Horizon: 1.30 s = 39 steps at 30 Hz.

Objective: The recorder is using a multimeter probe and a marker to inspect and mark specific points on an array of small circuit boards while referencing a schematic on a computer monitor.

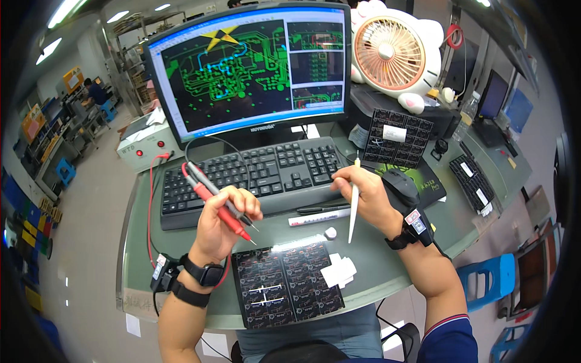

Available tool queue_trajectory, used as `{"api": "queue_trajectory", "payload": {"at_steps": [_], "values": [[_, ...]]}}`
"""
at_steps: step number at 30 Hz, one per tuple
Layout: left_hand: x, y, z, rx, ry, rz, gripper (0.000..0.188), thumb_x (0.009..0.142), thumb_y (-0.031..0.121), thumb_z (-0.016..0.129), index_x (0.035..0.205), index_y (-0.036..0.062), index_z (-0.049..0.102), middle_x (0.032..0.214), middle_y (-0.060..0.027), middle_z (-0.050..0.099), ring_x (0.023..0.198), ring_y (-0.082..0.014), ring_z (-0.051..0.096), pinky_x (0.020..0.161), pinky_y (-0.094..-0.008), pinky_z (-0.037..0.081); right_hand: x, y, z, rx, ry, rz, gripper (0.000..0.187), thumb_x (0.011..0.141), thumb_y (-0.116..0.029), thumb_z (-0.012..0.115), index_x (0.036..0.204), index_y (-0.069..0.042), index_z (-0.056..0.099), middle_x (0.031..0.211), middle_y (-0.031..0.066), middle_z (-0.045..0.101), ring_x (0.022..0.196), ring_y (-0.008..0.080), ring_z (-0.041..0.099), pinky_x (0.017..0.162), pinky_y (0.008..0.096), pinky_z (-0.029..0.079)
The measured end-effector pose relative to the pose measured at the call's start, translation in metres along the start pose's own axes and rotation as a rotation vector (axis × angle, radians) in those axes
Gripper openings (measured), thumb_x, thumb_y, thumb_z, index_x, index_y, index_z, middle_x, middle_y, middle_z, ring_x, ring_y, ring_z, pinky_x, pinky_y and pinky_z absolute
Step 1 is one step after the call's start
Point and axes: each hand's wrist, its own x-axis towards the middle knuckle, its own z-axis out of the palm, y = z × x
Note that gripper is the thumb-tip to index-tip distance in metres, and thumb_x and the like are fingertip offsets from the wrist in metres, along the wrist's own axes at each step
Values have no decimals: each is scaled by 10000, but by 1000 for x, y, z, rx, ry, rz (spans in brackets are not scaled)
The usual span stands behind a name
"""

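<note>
My left hand point(219, 221) is closed round a pair of test probes, a red probe point(219, 209) and a dark grey probe point(200, 176). Their metal tips point down and right, just above a black circuit board panel point(260, 272) at the desk's near edge. Between the fingers of my right hand point(369, 196) is a slim white pen-like tool point(353, 218). Its tapered end points down, and a thin tip shows above the fingers. White paper labels point(339, 271) lie on the panel's right side, with a small white cap-like piece point(330, 233) just beyond it.
A keyboard point(254, 175) and a monitor point(242, 72) showing a board layout stand ahead. Another panel point(398, 138) leans upright beyond the mouse point(400, 184). A marker point(318, 218) lies before the keyboard. The probe leads run to a grey tester box point(148, 142); a fan point(393, 51) stands back right.
</note>
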Motion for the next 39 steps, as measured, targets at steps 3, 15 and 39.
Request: {"api": "queue_trajectory", "payload": {"at_steps": [3, 15, 39], "values": [[-3, 0, -6, 276, -121, -42, 416, 951, 343, 336, 866, 26, 592, 845, -94, 541, 806, -175, 494, 734, -301, 417, -4, 1, 7, -28, -17, -53, 85, 848, -104, 666, 902, -48, 630, 754, 84, 643, 702, 266, 627, 625, 358, 499], [-12, 4, 19, 303, 10, -401, 314, 949, 249, 562, 1110, -20, 577, 897, -106, 605, 670, -122, 603, 557, -230, 496, -8, -10, 23, 7, -6, -169, 117, 778, -75, 712, 878, -72, 652, 742, 72, 637, 720, 260, 620, 684, 364, 474], [-7, 0, -14, -12, 90, -392, 280, 968, 369, 503, 1030, 98, 539, 736, -43, 598, 605, -87, 556, 509, -229, 444, -10, -17, 18, 96, -87, 41, 70, 836, 17, 607, 898, -12, 595, 763, 74, 682, 741, 253, 638, 680, 341, 480]]}}
